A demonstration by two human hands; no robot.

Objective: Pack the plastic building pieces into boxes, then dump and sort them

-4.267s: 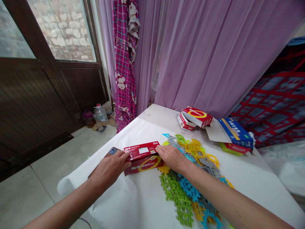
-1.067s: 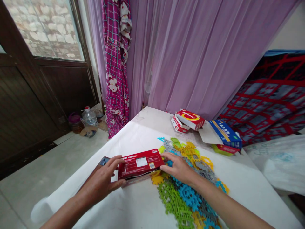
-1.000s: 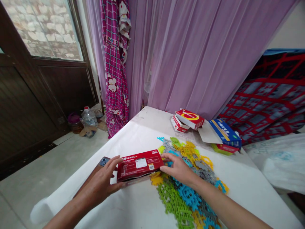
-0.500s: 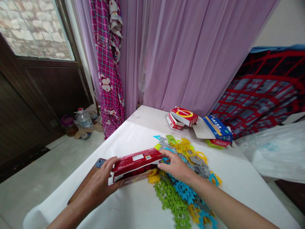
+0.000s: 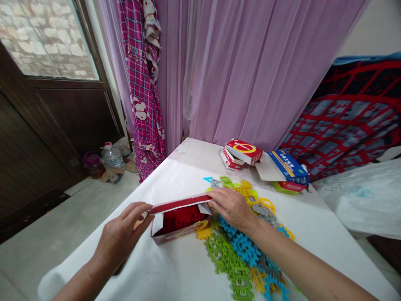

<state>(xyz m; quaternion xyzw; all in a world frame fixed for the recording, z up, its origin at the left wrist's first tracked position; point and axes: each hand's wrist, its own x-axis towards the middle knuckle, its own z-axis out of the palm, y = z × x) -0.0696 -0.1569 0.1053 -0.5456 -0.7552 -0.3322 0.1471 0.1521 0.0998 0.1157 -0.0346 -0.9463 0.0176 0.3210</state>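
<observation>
Right between the two hands, a red box (image 5: pixel 180 235) sits on the white table (image 5: pixel 169 276), its lid (image 5: pixel 181 203) tilted up and red stuff showing inside. The left hand (image 5: pixel 116 236) pinches the lid's left corner between thumb and fingers; the right hand (image 5: pixel 232 207) grips its right corner. Under and beside the right hand lie colourful plastic pieces (image 5: pixel 228 262), near the box's right end.
</observation>
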